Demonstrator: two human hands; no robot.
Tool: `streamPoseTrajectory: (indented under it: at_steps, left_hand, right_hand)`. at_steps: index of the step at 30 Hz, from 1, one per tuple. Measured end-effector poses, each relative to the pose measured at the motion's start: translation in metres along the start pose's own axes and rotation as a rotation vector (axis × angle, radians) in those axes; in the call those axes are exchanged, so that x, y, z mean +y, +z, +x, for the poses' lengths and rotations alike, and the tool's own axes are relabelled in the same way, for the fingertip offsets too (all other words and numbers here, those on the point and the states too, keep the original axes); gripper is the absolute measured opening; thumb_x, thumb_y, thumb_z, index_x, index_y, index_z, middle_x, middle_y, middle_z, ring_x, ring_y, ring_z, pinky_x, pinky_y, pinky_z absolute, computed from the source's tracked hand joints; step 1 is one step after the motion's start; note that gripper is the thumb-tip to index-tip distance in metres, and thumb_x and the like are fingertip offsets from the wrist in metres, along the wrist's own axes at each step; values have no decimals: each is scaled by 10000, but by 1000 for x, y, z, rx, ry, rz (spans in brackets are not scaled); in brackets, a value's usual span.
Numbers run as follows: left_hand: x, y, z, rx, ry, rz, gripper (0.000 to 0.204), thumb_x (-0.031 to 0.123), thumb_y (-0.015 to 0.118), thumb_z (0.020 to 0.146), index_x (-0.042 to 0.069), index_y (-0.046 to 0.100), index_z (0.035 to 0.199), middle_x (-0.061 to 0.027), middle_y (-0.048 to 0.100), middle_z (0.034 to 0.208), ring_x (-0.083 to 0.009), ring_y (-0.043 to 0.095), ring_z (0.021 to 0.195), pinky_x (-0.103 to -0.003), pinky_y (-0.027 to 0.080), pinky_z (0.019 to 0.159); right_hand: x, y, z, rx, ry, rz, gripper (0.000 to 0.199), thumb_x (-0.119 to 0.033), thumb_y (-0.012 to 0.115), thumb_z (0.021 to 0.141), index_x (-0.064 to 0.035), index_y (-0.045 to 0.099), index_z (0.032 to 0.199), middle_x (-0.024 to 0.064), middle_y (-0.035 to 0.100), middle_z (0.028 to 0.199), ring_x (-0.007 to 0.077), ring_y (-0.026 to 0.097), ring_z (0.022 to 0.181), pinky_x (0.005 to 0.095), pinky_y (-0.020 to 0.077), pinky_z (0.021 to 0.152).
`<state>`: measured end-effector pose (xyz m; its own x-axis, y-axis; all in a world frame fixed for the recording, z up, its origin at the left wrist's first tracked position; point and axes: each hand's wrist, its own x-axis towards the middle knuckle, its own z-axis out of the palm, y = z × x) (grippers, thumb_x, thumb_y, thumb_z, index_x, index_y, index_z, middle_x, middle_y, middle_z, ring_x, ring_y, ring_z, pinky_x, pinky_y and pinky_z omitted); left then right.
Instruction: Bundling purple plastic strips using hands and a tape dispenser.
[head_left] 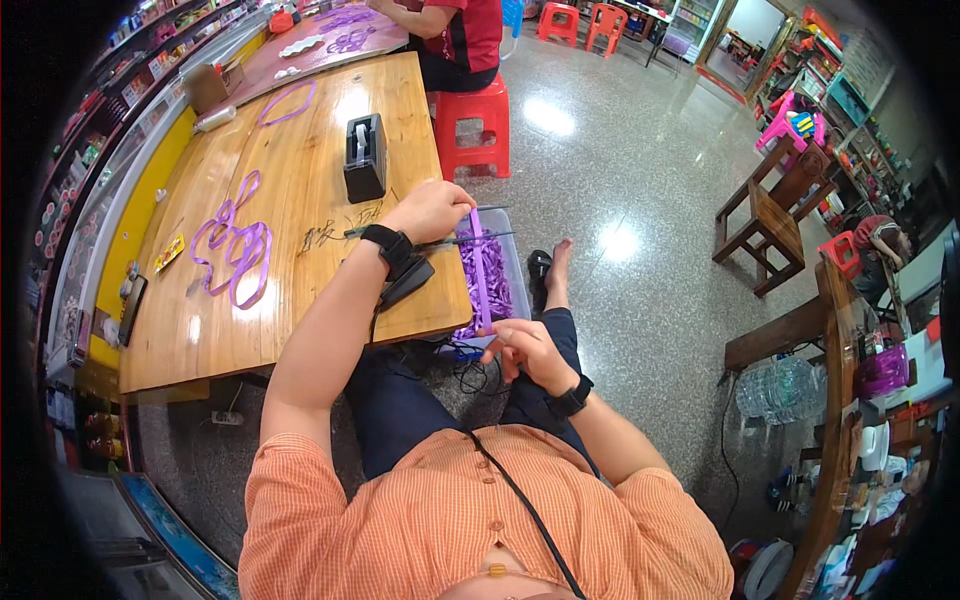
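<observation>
1. A long wooden table [300, 180] is seen on the person's left, running away toward the top of the view; a polished grey floor [620, 200] lies to the right.
2. A red plastic stool [473, 125] is placed at the table's far right edge, with another person in a red top [455, 35] seated behind it.
3. A clear bin of purple strips [495, 275] is seen just beside the table's near right corner, between the 2 hands.
4. Loops of purple strip [235, 250] are laid flat on the table's left part; 1 more purple loop [288, 102] lies farther up.
5. A black tape dispenser [365, 157] stands upright mid-table.
6. A single purple strip [479, 270] is stretched taut over the bin, between both hands.
7. The left hand [432, 210] is clenched on the strip's far end, beside thin metal scissors [440, 238] lying at the table edge; contact with the scissors cannot be told.
8. The right hand [530, 350] is pinched on the strip's near end, above the knee.
</observation>
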<state>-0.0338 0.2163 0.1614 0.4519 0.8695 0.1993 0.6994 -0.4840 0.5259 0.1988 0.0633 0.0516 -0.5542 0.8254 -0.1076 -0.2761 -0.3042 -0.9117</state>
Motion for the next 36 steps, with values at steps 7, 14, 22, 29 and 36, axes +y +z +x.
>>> streamPoseTrajectory:
  at_steps: [7,14,22,29,36]
  left_hand:
    - [3,-1,0,-1,1,1,260,176,575,877,5,729,1000,-193,712,934,-326,678,886,-398,526,825]
    - [-8,1,1,12,23,14,254,181,580,888,12,727,1006,-177,714,957,-312,678,892,-392,530,810]
    - [-6,-12,-3,107,-261,-305,260,202,568,903,43,695,1065,-100,686,757,-225,661,669,-359,527,628]
    - [-1,-18,-7,132,-324,-283,242,206,630,888,-14,700,961,-95,705,833,-168,661,777,-322,524,717]
    - [1,-12,-4,149,-165,-171,244,217,633,876,11,710,983,-136,710,910,-242,673,848,-346,524,764]
  right_hand:
    - [-30,8,-13,13,-144,-192,297,-109,546,940,81,637,1148,167,707,816,89,515,462,222,457,471]
    - [-130,24,27,33,-410,-593,309,-84,634,866,10,690,1155,96,720,851,71,568,594,217,464,547]
    - [-155,0,156,179,-388,-517,418,-143,774,820,20,676,1192,32,703,968,86,608,818,237,480,712]
    - [-131,-12,187,241,-223,-454,418,-100,776,815,52,659,1186,56,706,955,99,633,793,248,510,725]
    - [-118,-27,196,246,-157,-429,424,-92,752,831,55,638,1212,77,706,974,119,649,803,258,524,747]
